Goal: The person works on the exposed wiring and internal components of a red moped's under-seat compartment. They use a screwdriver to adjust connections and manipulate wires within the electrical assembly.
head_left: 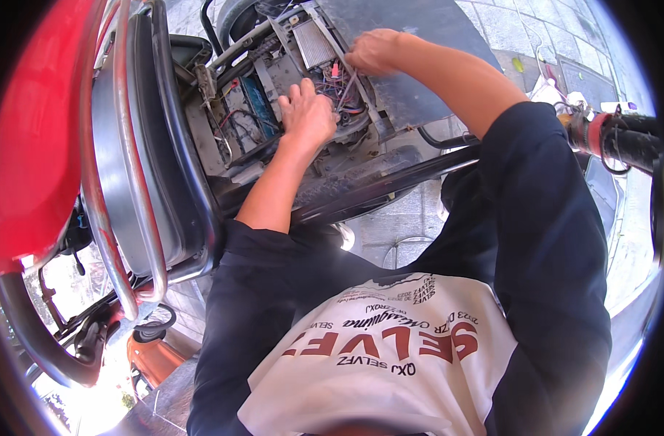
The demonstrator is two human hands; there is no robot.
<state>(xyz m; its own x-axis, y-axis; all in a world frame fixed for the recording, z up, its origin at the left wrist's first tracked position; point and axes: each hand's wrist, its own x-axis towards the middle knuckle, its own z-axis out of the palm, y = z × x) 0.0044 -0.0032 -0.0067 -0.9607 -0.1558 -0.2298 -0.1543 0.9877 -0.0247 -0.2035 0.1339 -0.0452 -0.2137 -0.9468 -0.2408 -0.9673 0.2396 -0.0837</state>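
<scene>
An opened vehicle compartment with a metal frame (375,120) lies in front of me. My left hand (308,116) is over its near middle, fingers apart and slightly bent, beside a tangle of thin wires (350,98). No held thing shows in it. My right hand (375,52) is at the compartment's right rail, its fingers curled; whatever they grip is hidden. Between the hands stands a red connector (335,69). A finned silver box (315,43) sits at the far side. Left of my left hand is a teal block (258,102) with cables nearby.
A dark flat panel (433,91) borders the compartment on the right. To the left rise a black padded seat back (154,145), bent metal bars (132,189) and a red body panel (34,131). A black tube (390,185) crosses in front of me.
</scene>
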